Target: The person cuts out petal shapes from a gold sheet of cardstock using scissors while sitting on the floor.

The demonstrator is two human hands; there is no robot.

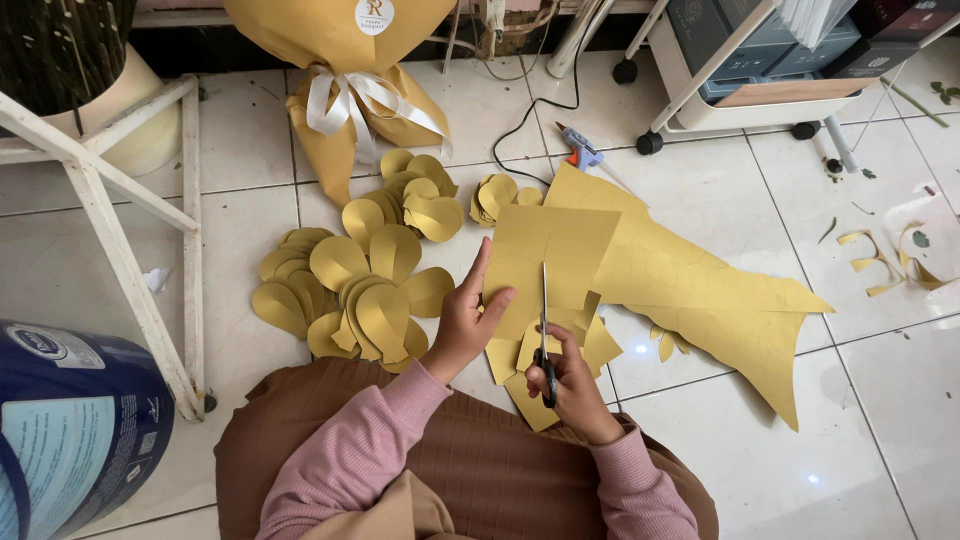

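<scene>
So, floor: white tile floor [760, 200], petal piles [340, 290] left of the lap.
Sheet: folded gold paper [550, 255] pinched up by left hand [462, 325] — keep it taut.
Scissors: scissors [545, 340] gripped in right hand [572, 388], blades in the paper; turn paper, not blades, I'd say.

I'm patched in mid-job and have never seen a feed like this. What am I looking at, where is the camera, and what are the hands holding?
There is no machine here: one camera sits on a person's head and looks down at their own two bare hands. The person sits on a white tiled floor. The left hand holds up a sheet of mustard-yellow paper. The right hand grips scissors whose blades lie against that sheet. On the floor lie piles of cut petal shapes, a larger yellow sheet and a glue gun. Beyond stand a wrapped bouquet with a white ribbon, a white wooden stand and a blue and white container.
</scene>
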